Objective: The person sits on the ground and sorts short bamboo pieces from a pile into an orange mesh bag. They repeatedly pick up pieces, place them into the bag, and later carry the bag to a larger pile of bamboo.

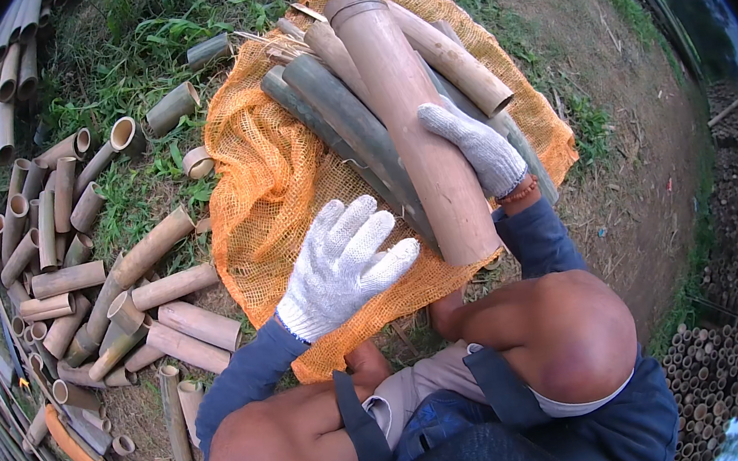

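Your right hand (474, 144) lies along the right side of the thick tube (416, 123), near its middle. Most of its fingers are hidden, so I cannot tell whether they grip or merely press; a hand there would help stop the tube rolling off that side. Your left hand (345, 256) is released, its gloved fingers spread and back upward, over the net (253, 185) left of the tube's near end. It holds nothing; whether it touches the mesh, I cannot tell.

The thick tube slants across the pile, from the net's far edge to close by its near edge, between your knees (580, 334). Lying on top, it probably gets its support from the dark tubes (352, 127) on its left and the others below. The slim tube (458, 58) sits to its right, toward the net's right edge. All run roughly lengthwise, which likely lets them nest as a bundle.

The net is spread beneath them, between the pile and the ground; its slack is bunched along the left edge. Beyond that edge, cut pieces (159, 247) lie loose on the grass, apart from your bundle.
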Demonstrator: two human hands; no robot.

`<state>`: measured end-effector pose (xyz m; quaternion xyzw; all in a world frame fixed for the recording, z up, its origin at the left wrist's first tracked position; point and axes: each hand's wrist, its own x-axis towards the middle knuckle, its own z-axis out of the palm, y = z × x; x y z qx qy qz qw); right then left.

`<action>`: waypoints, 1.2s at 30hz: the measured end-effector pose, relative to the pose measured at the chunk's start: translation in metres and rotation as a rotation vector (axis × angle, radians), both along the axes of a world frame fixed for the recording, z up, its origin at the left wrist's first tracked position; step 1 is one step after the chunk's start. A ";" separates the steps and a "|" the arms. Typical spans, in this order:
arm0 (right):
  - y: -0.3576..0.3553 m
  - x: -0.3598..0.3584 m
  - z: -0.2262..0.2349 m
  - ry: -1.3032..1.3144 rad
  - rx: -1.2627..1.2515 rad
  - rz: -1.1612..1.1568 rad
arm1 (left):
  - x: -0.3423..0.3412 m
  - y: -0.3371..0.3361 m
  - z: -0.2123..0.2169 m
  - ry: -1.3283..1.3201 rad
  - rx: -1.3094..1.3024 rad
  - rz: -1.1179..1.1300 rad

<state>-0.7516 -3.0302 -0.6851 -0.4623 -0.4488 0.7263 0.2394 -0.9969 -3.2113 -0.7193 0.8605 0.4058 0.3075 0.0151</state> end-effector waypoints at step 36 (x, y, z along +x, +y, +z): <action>0.010 0.019 -0.034 -1.050 0.999 0.273 | -0.167 0.009 0.058 -0.528 -0.383 0.942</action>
